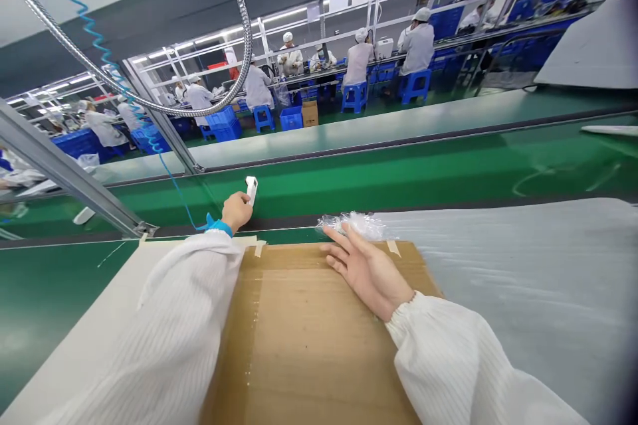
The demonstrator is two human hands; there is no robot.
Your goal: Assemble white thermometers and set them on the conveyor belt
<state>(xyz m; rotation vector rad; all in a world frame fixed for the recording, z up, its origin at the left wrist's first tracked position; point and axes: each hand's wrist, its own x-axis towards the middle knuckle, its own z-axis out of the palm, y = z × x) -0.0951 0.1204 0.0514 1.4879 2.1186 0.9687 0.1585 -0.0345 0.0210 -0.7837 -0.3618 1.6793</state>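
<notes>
Stretched forward over the near edge of the green conveyor belt (399,169), my left hand (237,211) grips a small white plastic device (252,190) by its lower end. Its upper end, with a small cut-out, sticks up past my fingers. A blue wrist strap (218,224) circles that wrist. My right hand (366,269) hovers palm-inward above the far part of a brown cardboard sheet (319,345), fingers stretched and apart, holding nothing. Just beyond its fingertips lies a heap of crumpled clear plastic film (359,224). Tape pieces (393,248) sit at the cardboard's far edge.
A blue coiled cord (94,33) hangs down to the wrist strap. Metal posts (74,179) rise at left, and a flexible metal conduit (246,33) loops overhead. White foam sheet (523,292) covers the bench at right. People in white work across the aisle.
</notes>
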